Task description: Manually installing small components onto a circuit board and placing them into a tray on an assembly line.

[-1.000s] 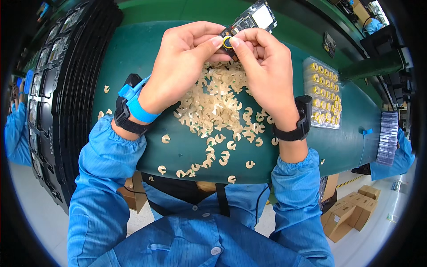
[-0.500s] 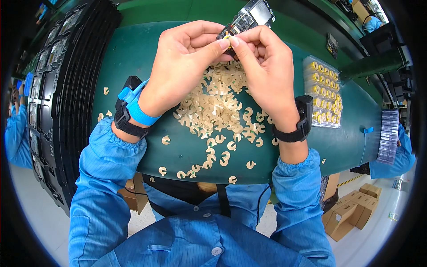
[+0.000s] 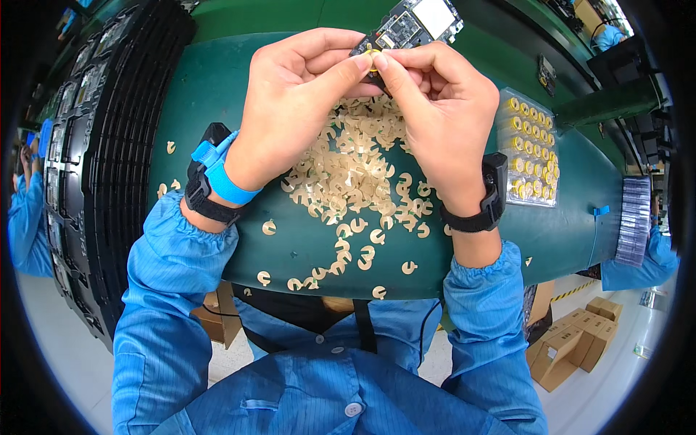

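Between my two hands, above the far part of the table, is a tilted dark circuit board (image 3: pixel 394 36) with a pale metal plate at its upper right end. My left hand (image 3: pixel 286 98) is closed on the board's lower left end. From the other side my right hand (image 3: pixel 453 109) pinches that same end, fingers curled mostly out of sight. Both thumb tips meet on a small yellow-rimmed round part (image 3: pixel 373 60), like a coin cell, mostly covered by them. Just below the hands, a heap of cream C-shaped pieces (image 3: pixel 348 174) is spread on the green table mat (image 3: pixel 217 80).
A clear tray (image 3: pixel 531 199) with rows of yellow-rimmed round cells lies on the right. Tall stacked black trays (image 3: pixel 109 167) line the left side. Another board (image 3: pixel 547 75) rests at the far right. Cardboard boxes (image 3: pixel 573 341) stand on the floor, and blue-sleeved people are at both edges.
The board has shifted slightly right and turned, showing its pale plate more face-on. My right hand has moved a little to the right; both thumbs stay on the yellow-rimmed part.
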`<action>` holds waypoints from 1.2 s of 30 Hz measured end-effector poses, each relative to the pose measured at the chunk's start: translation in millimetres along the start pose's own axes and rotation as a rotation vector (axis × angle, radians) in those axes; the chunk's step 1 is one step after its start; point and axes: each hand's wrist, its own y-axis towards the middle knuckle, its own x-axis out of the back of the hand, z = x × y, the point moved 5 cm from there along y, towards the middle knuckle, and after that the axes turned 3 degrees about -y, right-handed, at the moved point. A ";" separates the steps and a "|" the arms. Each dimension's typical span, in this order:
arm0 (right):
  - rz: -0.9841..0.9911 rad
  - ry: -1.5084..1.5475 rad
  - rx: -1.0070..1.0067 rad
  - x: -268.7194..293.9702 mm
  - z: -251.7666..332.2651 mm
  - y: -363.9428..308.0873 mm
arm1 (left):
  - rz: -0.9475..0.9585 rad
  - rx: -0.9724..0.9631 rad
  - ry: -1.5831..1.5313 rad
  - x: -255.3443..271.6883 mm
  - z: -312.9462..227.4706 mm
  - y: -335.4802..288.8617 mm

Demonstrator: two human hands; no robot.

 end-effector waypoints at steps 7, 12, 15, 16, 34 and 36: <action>0.050 -0.212 0.150 3.2 16.4 3.3 | -0.008 -0.006 -0.011 2.7 0.2 1.5; 0.099 -0.315 0.327 1.2 23.2 3.0 | -0.057 -0.032 -0.095 6.8 0.1 3.0; 0.104 -0.331 0.364 -0.4 26.1 2.1 | -0.062 -0.047 -0.100 7.0 -1.8 2.0; 0.104 -0.333 0.363 -0.4 25.5 2.1 | -0.061 -0.046 -0.101 7.2 -2.5 2.0; 0.121 -0.406 0.371 -2.4 27.3 -0.3 | -0.028 -0.005 -0.108 10.4 0.3 5.1; 0.100 -0.409 0.347 -2.3 27.0 -0.5 | -0.033 -0.021 -0.091 9.0 -1.9 4.3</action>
